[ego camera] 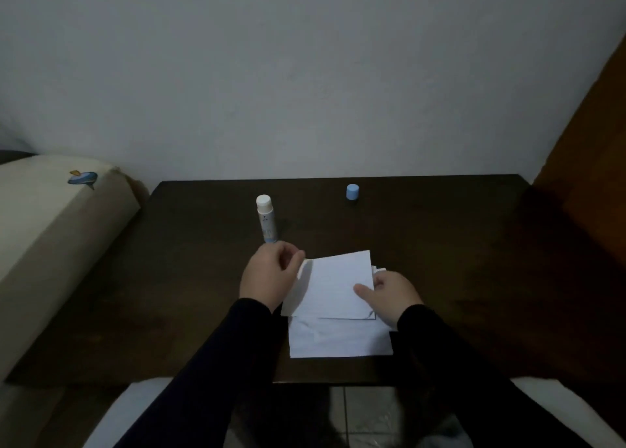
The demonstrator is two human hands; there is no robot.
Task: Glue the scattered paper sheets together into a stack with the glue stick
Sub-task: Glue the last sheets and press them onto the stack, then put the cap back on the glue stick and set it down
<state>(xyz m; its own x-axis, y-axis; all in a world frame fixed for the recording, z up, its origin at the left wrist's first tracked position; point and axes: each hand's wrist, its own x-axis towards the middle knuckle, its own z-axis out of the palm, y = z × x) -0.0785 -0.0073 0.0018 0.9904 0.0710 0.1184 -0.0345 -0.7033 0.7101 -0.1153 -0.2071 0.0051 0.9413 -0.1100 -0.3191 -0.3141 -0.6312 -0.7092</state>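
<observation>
Head view. The top paper sheet (pixel 333 285), at lower centre of the frame, is judged thin, light and limp. It would bend or crease under a firm pinch, so opposite edges are the likely places to take hold. The left hand (pixel 269 276) has curled fingers pinching its raised upper-left corner. The right hand (pixel 388 295) pinches its right edge, thumb on top. The sheet is white, roughly square and slightly tilted. It overlaps the lower sheets (pixel 338 339), which lie flat near the front edge of the dark table (pixel 457 261). The uncapped glue stick (pixel 266 218) stands upright just above the left hand. Its blue cap (pixel 352 191) stands well apart, toward upper centre-right.
</observation>
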